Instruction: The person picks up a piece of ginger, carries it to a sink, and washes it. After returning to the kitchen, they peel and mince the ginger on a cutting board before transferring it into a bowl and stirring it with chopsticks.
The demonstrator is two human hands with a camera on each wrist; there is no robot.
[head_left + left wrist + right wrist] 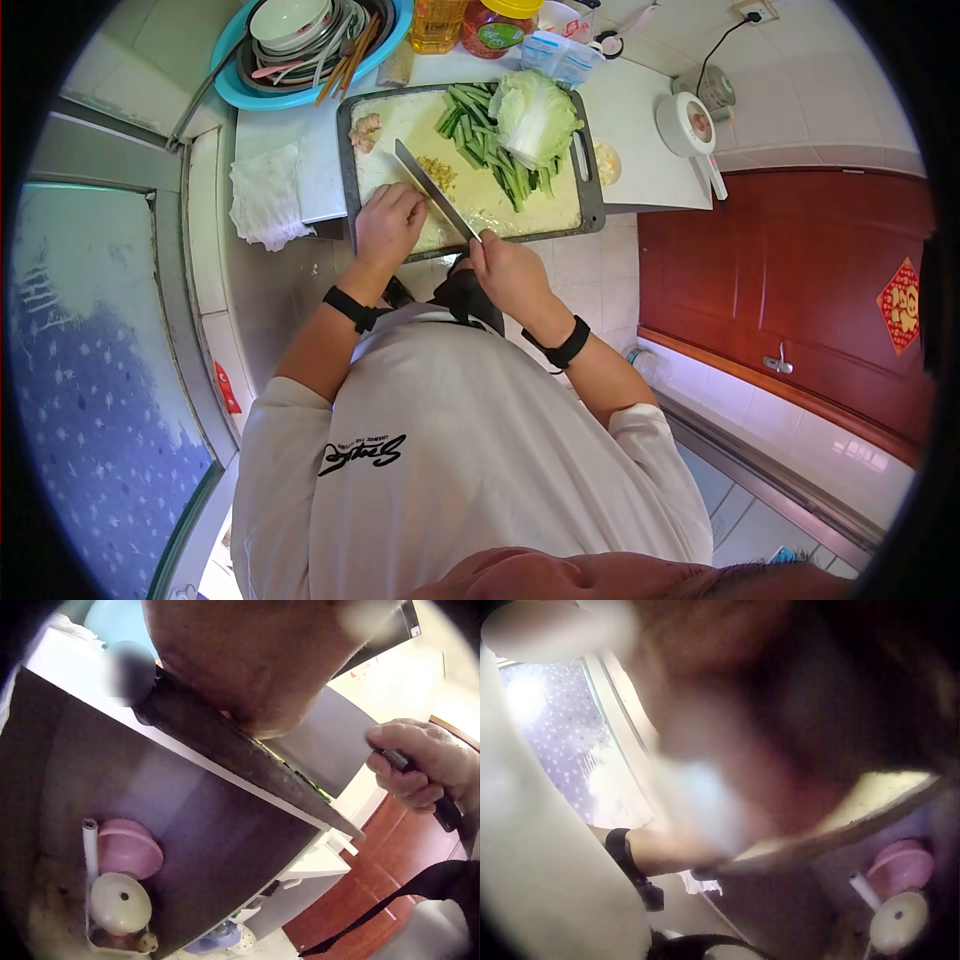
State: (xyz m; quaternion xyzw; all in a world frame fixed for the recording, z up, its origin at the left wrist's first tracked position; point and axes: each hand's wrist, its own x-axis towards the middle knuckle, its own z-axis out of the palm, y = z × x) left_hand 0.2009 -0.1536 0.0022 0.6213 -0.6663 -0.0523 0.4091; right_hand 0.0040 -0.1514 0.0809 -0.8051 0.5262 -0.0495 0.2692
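Note:
In the head view, the right hand (513, 277) grips the handle of a large knife (437, 190), its blade slanting up to the left over the cutting board (400, 120). The left hand (388, 228) is at the board's near edge with fingers bent beside the blade; whether it holds anything cannot be seen. Chopped yellowish bits (437, 172) lie just past the blade. A piece of ginger (365, 131) sits at the board's left, cut green strips (482, 150) and a cabbage (535, 118) at its right. The left wrist view shows the right hand (424, 765) round the black handle.
A blue basin (232, 88) with bowls and chopsticks stands back left, bottles and a red jar (492, 32) behind the board. A white cloth (268, 197) hangs over the counter's left edge. A white pan (685, 125) is at the right; a pink basin (129, 851) sits below the counter.

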